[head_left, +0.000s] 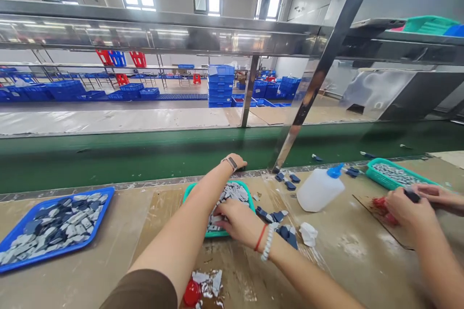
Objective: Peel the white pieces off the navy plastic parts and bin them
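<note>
Bright daylight, window glare (edges warped)

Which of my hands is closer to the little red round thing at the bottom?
Right. Your right hand is in the teal tray of grey pieces, just beyond the red round thing. Your left hand is farther off, at the tray's far rim.
</note>
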Demonstrator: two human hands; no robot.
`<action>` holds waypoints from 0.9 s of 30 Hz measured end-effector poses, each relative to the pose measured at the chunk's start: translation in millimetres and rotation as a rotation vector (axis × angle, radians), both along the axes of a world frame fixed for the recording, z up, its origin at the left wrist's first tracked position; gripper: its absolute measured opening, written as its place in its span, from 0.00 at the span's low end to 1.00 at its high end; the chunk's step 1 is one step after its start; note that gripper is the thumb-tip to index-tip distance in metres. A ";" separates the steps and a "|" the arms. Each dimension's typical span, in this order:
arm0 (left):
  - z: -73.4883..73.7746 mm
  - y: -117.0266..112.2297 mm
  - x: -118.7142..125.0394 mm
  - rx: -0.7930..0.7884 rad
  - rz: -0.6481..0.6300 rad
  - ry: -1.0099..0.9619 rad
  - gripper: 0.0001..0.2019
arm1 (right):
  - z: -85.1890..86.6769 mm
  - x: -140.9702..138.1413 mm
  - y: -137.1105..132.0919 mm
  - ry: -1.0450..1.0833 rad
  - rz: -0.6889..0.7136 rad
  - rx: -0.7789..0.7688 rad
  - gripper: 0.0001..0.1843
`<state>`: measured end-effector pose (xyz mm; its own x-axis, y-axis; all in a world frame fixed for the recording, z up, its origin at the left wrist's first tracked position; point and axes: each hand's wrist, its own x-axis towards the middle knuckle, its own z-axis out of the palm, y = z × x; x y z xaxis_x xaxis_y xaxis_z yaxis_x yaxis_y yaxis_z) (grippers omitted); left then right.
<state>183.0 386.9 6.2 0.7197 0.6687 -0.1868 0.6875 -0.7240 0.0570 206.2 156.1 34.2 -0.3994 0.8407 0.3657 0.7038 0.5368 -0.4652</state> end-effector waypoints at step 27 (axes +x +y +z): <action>-6.1 -423.9 -269.4 -0.726 0.970 -1.650 0.18 | -89.0 4.8 -154.2 0.364 0.030 -0.153 0.07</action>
<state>-86.4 -37.0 0.1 -0.0211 0.9754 -0.2193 -0.2407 0.2079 0.9481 211.0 1.8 -54.8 -0.2922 0.8862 0.3595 0.4632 0.4600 -0.7575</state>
